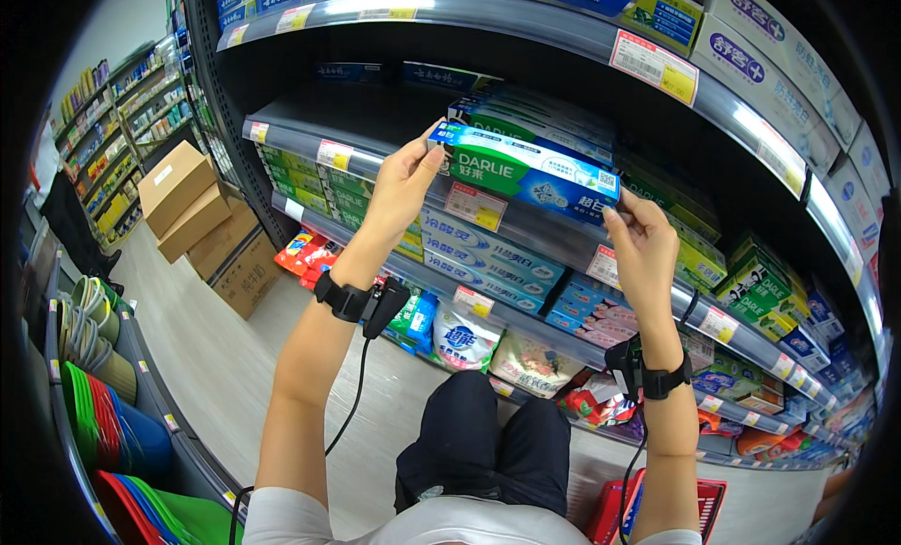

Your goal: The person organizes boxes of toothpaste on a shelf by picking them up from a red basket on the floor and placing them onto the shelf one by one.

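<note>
A blue and green Darlie toothpaste box (pixel 524 171) is held lengthwise between both hands in front of a shelf edge. My left hand (pixel 405 186) pinches its left end, thumb in front. My right hand (pixel 637 239) grips the right end between thumb and fingers. Just behind the held box, similar toothpaste boxes (pixel 486 112) lie stacked on the shelf. Below it, pale blue toothpaste boxes (pixel 486 253) fill a lower shelf. Each wrist wears a black strap with a small device and a cable.
Cardboard cartons (pixel 179 190) stand stacked in the aisle at left, with a person (pixel 60 193) beyond them. Nested plastic buckets (pixel 105 418) line the left shelf. Bagged detergent (pixel 461 337) sits on the bottom shelf. A red basket (pixel 711 499) is on the floor by my right arm.
</note>
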Demonstrator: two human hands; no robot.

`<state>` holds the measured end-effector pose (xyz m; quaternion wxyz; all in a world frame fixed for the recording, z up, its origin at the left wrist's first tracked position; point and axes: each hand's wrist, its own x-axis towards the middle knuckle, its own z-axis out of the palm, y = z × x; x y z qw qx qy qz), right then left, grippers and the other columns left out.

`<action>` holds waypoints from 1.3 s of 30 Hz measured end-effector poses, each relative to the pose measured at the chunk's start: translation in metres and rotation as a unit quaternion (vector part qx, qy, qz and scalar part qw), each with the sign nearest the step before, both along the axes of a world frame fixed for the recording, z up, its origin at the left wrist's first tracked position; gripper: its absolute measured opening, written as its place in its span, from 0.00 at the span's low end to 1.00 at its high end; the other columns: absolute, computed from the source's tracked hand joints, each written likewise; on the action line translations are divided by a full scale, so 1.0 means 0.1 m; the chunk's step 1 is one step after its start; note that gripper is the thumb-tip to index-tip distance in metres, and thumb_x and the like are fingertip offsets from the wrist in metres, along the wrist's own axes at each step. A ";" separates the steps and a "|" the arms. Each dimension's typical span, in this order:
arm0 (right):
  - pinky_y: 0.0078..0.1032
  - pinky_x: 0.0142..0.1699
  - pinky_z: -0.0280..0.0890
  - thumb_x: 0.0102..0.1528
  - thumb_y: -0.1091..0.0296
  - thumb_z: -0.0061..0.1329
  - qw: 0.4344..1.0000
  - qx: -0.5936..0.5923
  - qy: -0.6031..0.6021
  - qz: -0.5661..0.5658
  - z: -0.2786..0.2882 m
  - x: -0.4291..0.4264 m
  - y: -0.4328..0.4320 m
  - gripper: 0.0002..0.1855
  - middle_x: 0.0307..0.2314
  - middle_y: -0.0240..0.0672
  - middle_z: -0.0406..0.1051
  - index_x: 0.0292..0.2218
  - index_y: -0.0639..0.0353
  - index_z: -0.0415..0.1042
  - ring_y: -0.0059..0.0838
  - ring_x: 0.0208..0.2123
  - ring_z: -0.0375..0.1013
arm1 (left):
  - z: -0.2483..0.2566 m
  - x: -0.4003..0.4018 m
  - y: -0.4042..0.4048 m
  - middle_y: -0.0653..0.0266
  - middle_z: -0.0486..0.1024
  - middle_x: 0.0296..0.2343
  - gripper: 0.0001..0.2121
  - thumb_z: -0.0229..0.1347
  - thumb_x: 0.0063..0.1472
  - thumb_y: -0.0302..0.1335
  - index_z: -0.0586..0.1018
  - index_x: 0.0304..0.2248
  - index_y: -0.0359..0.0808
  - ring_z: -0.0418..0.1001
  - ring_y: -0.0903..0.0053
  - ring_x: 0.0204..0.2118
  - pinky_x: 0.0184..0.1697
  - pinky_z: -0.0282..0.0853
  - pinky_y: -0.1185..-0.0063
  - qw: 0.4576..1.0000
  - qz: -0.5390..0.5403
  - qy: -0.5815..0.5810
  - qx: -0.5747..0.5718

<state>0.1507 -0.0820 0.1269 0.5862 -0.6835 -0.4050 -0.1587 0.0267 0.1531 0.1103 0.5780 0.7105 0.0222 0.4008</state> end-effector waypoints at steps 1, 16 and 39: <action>0.11 0.28 0.62 0.47 0.77 0.47 1.000 0.001 -0.006 0.013 0.01 0.01 0.02 0.15 0.25 0.35 0.64 0.38 0.72 0.66 0.15 0.24 0.64 | -0.01 0.04 0.02 0.68 0.70 0.34 0.16 0.44 0.59 0.28 0.65 0.46 0.31 0.63 0.90 0.35 0.40 0.57 0.89 1.000 0.000 -0.013 -0.002; 0.14 0.29 0.63 0.47 0.73 0.48 0.996 -0.042 -0.002 -0.082 0.18 0.05 0.14 0.13 0.23 0.37 0.67 0.35 0.71 0.69 0.17 0.23 0.67 | 0.04 0.32 0.14 0.76 0.65 0.20 0.10 0.45 0.58 0.29 0.72 0.31 0.30 0.57 0.92 0.23 0.26 0.53 0.89 0.997 0.055 -0.055 -0.021; 0.19 0.30 0.63 0.46 0.72 0.48 0.991 -0.043 -0.036 -0.121 0.18 0.16 0.21 0.14 0.24 0.45 0.70 0.34 0.71 0.70 0.25 0.23 0.70 | -0.01 0.54 0.25 0.76 0.61 0.15 0.10 0.47 0.57 0.28 0.70 0.23 0.30 0.53 0.91 0.19 0.21 0.51 0.86 0.993 0.110 -0.036 0.025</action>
